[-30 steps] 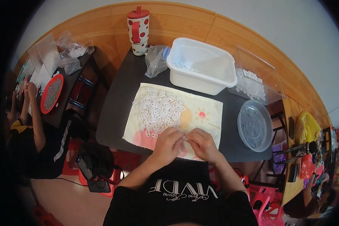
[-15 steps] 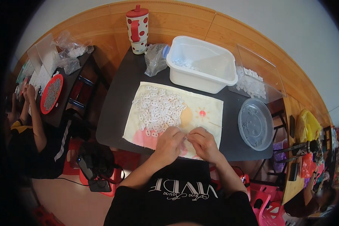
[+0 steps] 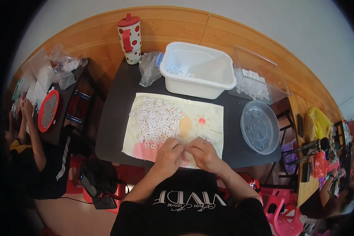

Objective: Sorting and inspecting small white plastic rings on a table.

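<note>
My left hand (image 3: pixel 170 157) and my right hand (image 3: pixel 203 154) meet over the near edge of a cream cloth (image 3: pixel 204 108). The fingers of both are closed in a pinch, tip to tip. Whatever sits between them is too small and covered to make out. Just beyond my left hand spreads a heap of small white oval pieces (image 3: pixel 155 120), each with two holes. A bit of white also shows at the far side of my right fingers.
Behind the cloth stands a white tub (image 3: pixel 196 88) with small white bits inside. A clear round tray (image 3: pixel 259 128) and a clear box of white pieces (image 3: pixel 251 84) are at right. A spotted tumbler (image 3: pixel 129 41) and plastic bag (image 3: pixel 149 69) stand back left. Other people work at both sides.
The whole view has shifted, so the table appears a little lower and further left. My hands stay pinched together; a bit of white now shows beyond my right fingers.
</note>
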Action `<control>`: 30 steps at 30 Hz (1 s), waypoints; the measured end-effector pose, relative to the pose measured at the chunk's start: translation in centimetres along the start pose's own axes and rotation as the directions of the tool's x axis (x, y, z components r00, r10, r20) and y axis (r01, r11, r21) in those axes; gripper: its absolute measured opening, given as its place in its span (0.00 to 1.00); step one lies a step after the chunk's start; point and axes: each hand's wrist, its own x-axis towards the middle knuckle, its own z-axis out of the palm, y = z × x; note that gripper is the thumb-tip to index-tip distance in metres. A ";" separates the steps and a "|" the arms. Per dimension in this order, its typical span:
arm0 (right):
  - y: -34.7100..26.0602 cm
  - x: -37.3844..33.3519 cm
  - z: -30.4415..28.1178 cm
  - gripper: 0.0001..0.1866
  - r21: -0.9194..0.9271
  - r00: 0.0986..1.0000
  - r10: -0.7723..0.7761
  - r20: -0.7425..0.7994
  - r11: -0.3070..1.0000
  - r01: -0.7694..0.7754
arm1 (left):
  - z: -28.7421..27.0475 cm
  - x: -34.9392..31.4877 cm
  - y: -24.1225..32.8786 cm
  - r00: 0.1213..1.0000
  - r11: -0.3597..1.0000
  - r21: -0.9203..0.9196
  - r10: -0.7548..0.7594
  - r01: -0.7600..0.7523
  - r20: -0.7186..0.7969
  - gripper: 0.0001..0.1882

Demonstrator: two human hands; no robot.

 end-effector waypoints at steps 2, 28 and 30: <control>-0.1 0.0 0.0 0.11 0.002 1.000 0.000 0.020 1.000 0.000 | 0.0 0.1 0.2 1.000 0.999 0.031 0.015 -0.016 0.004 0.08; 0.7 0.1 -1.2 0.13 0.062 0.992 0.052 -0.111 0.997 -0.046 | -0.8 0.2 0.3 0.999 0.992 -0.119 -0.041 0.042 0.010 0.15; 2.5 0.7 -4.0 0.15 -0.183 0.952 -0.093 -0.291 0.982 0.040 | -0.9 0.3 0.4 0.993 0.980 -0.156 -0.122 0.122 0.009 0.16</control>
